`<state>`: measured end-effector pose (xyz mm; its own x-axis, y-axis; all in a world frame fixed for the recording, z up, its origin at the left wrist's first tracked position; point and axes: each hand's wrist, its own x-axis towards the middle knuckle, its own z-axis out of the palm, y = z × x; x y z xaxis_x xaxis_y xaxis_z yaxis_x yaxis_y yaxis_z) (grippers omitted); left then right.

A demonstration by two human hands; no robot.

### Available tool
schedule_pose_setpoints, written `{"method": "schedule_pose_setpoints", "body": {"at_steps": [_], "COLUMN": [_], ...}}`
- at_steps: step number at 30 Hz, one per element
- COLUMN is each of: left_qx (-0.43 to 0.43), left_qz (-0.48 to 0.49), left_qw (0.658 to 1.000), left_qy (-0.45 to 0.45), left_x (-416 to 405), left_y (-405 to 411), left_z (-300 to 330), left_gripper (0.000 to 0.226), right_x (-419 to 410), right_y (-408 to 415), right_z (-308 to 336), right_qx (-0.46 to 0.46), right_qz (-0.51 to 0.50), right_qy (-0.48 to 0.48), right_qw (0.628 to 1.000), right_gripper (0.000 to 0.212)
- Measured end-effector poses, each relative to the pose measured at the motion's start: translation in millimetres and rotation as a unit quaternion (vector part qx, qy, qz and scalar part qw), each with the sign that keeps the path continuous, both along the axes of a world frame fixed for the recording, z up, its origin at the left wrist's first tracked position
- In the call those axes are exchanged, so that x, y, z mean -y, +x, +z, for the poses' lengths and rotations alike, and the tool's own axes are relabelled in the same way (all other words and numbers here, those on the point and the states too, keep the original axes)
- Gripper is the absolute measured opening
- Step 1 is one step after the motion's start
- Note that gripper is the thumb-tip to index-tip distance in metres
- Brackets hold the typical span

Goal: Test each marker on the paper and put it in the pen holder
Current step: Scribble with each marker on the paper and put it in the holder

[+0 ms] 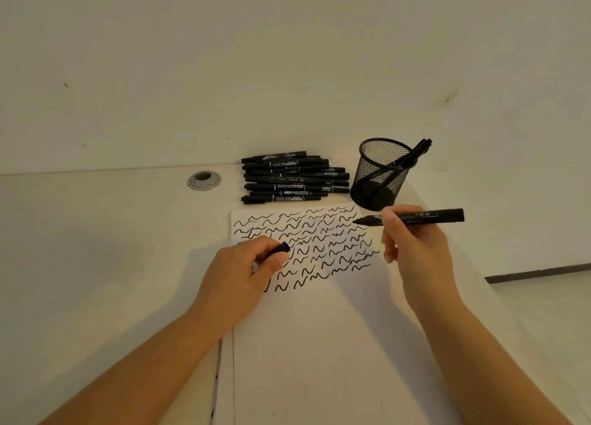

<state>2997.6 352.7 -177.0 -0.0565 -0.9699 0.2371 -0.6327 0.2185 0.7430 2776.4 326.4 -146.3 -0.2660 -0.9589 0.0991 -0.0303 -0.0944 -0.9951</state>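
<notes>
Head view: left hand [238, 272] pinches a half-hidden cap [282, 248]; right hand [412, 242] grips the uncapped marker [415, 217].

Black markers [294, 178], black mesh holder [380, 175], white squiggle-covered paper [319, 344].

A white paper [319, 328] lay flat on the desk, its far half covered with rows of black squiggles. An uncapped black marker [415, 217] was held level above the paper's far right corner, tip pointing left. Its black cap [280, 248] sat apart, over the paper's left side. Beyond the paper lay a pile of capped black markers [294, 178]. Right of the pile stood a black mesh holder [380, 175] with a few markers leaning inside.
</notes>
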Motion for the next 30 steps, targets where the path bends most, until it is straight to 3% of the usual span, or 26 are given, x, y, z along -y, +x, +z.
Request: {"method": "schedule_pose_setpoints", "body": {"at_steps": [2, 4, 11, 17, 30], "left_qx": [-0.01, -0.014, -0.018, 0.01, 0.064], "left_qz": [0.002, 0.004, -0.001, -0.016, -0.033], "left_qw": [1.0, 1.0, 1.0, 0.999, 0.996], "left_qy": [-0.013, -0.021, -0.016, -0.036, -0.055], "left_x": [0, -1, -1, -3, -3], "left_y": [-1, -1, -1, -4, -6], "left_z": [0, 0, 4, 5, 9], "left_gripper": [0.011, 0.014, 0.011, 0.012, 0.033], "right_x": [1, 2, 3, -1, -9], "right_y": [10, 22, 47, 50, 52], "right_z": [5, 6, -8, -12, -15], "right_qx": [0.127, 0.183, 0.127, 0.075, 0.026], "right_qz": [0.062, 0.101, 0.123, 0.143, 0.185], "right_qy": [0.04, 0.076, 0.079, 0.059, 0.035], "right_qw": [0.989, 0.975, 0.981, 0.985, 0.982], "right_gripper": [0.021, 0.028, 0.018, 0.021, 0.018]}}
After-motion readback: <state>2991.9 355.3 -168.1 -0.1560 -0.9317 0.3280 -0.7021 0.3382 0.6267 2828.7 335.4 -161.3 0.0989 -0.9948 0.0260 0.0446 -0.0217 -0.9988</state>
